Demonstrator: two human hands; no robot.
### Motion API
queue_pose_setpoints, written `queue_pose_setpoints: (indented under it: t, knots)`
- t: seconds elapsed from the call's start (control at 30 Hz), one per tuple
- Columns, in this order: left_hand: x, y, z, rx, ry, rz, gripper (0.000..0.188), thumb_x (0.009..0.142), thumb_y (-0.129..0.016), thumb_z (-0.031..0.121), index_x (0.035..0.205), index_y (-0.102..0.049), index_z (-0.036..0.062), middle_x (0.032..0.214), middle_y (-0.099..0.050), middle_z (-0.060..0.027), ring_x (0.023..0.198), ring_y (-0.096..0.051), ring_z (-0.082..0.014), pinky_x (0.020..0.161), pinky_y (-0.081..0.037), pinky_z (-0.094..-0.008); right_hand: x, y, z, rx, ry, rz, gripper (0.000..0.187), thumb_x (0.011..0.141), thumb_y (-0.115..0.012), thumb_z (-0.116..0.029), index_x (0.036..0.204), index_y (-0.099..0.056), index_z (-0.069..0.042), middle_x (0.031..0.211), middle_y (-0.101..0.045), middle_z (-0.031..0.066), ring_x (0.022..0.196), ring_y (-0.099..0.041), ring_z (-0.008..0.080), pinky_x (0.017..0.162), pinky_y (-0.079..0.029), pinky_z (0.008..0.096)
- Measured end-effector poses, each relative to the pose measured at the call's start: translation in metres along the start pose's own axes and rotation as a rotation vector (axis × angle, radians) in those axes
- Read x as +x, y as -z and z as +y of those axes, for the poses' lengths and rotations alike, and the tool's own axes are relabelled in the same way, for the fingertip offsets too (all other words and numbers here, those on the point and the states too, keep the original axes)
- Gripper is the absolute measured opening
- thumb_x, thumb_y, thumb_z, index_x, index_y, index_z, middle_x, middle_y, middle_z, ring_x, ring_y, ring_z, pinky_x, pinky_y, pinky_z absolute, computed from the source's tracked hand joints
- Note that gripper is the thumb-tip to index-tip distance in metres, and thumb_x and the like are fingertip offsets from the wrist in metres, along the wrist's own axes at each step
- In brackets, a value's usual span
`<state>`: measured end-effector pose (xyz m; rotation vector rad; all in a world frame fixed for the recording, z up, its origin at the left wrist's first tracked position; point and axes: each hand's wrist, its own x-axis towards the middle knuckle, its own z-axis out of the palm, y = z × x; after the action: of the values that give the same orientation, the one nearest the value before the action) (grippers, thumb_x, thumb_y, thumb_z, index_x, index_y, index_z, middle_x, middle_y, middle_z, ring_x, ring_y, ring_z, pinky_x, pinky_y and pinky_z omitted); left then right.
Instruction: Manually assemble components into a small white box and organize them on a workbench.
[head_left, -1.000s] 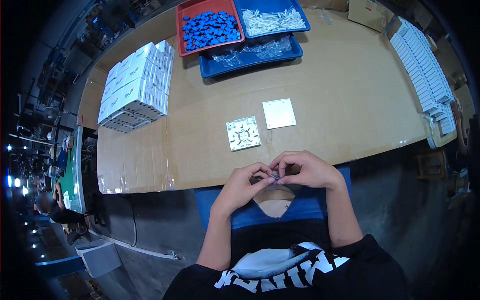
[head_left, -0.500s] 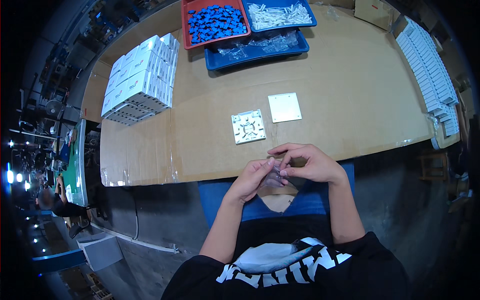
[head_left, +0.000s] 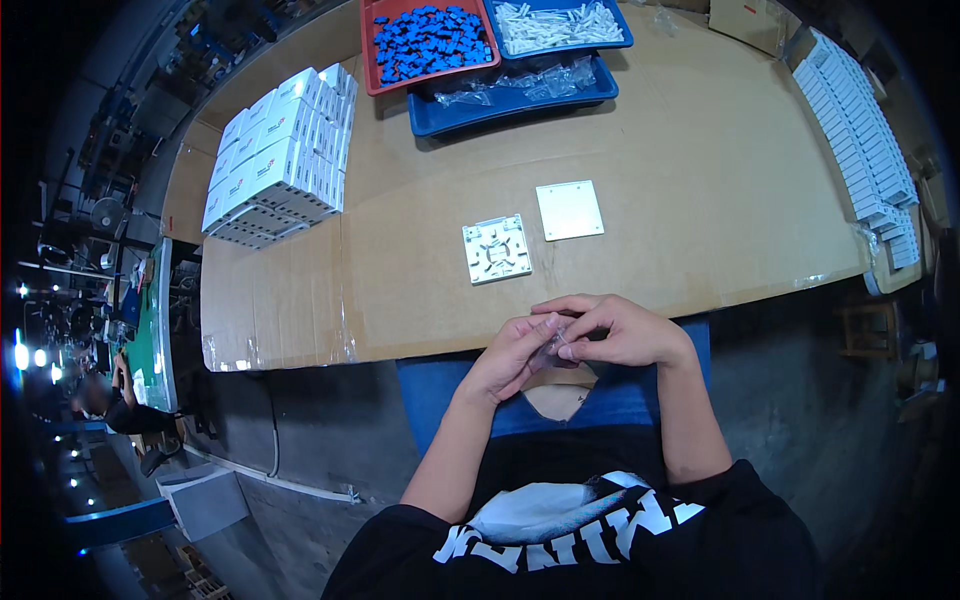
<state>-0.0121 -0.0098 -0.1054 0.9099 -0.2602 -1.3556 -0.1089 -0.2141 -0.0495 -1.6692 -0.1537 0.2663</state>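
Observation:
Near the table's front edge, above my lap, my left hand [head_left: 515, 357] and my right hand [head_left: 625, 332] come together around a small clear plastic bag [head_left: 549, 352]. Fingers and thumbs of both hands pinch it; what it contains, if anything, I cannot make out. Just beyond my hands lies a white square plastic tray [head_left: 497, 250] with moulded ribs and clips, its inner side up. A flat white square cover [head_left: 570, 210] lies to its right, slightly farther away, not touching it.
At the left stand stacked white boxes [head_left: 275, 160]. A red bin [head_left: 372, 60] of blue parts, a blue bin [head_left: 625, 40] of white parts and a lower blue bin [head_left: 520, 112] with clear bags are at the back. White pieces [head_left: 860, 140] line the right edge. Far left, a person [head_left: 125, 405] works.
My hands have drawn closer together, and less of the clear bag shows between them. The white tray and the cover have not moved on the table.

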Motion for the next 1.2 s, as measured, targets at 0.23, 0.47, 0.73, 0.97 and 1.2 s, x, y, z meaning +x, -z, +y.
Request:
queue_pose_setpoints:
  t: [0.23, 0.47, 0.73, 0.97, 1.2]
  knots:
    - [-0.003, -0.003, 0.003, -0.095, 0.120, -0.042, 0.052, 0.110, -0.048, 0.043, 0.124, -0.063, -0.0047, 0.104, -0.072, -0.0125, 0.095, -0.074, -0.0239, 0.087, -0.061, -0.0386, -0.001, -0.002, 0.004, -0.020, 0.054, 0.014, 0.018, 0.096, -0.067, -0.014, 0.095, -0.077, 0.000, 0.147, -0.058, 0.0195, 0.133, -0.059, 0.0304, 0.105, -0.049, 0.0370]
    - [-0.001, -0.005, 0.000, -0.097, 0.094, -0.045, 0.051, 0.109, -0.049, 0.044, 0.120, -0.064, -0.0039, 0.099, -0.073, -0.0111, 0.091, -0.075, -0.0240, 0.086, -0.062, -0.0395, 0.004, -0.006, 0.007, 0.038, 0.014, -0.114, 0.036, 0.103, -0.058, -0.018, 0.132, -0.067, 0.001, 0.154, -0.051, 0.0191, 0.134, -0.056, 0.0299, 0.110, -0.045, 0.0382]
    - [-0.001, -0.004, -0.006, -0.206, 0.131, -0.049, 0.048, 0.108, -0.054, 0.042, 0.119, -0.065, -0.0029, 0.106, -0.072, -0.0149, 0.089, -0.073, -0.0227, 0.086, -0.061, -0.0389, 0.005, -0.009, 0.006, 0.104, -0.090, -0.041, 0.054, 0.111, -0.045, -0.038, 0.100, -0.074, 0.007, 0.152, -0.050, 0.0240, 0.130, -0.058, 0.0335, 0.109, -0.045, 0.0385]
    - [0.001, -0.006, 0.001, -0.210, 0.160, -0.069, 0.046, 0.108, -0.054, 0.041, 0.122, -0.064, -0.0017, 0.110, -0.072, -0.0155, 0.089, -0.073, -0.0204, 0.092, -0.061, -0.0415, -0.004, 0.004, 0.005, 0.001, -0.072, 0.090, 0.059, 0.107, -0.050, -0.047, 0.140, -0.058, 0.002, 0.148, -0.057, 0.0166, 0.127, -0.060, 0.0271, 0.105, -0.048, 0.0390]
    - [0.002, 0.003, -0.004, -0.251, 0.124, -0.094, 0.047, 0.108, -0.053, 0.041, 0.123, -0.063, -0.0024, 0.109, -0.071, -0.0140, 0.088, -0.072, -0.0221, 0.086, -0.060, -0.0391, 0.002, -0.004, -0.006, -0.080, -0.021, 0.053, 0.047, 0.109, -0.050, -0.031, 0.095, -0.075, 0.007, 0.149, -0.053, 0.0261, 0.133, -0.055, 0.0355, 0.110, -0.043, 0.0396]
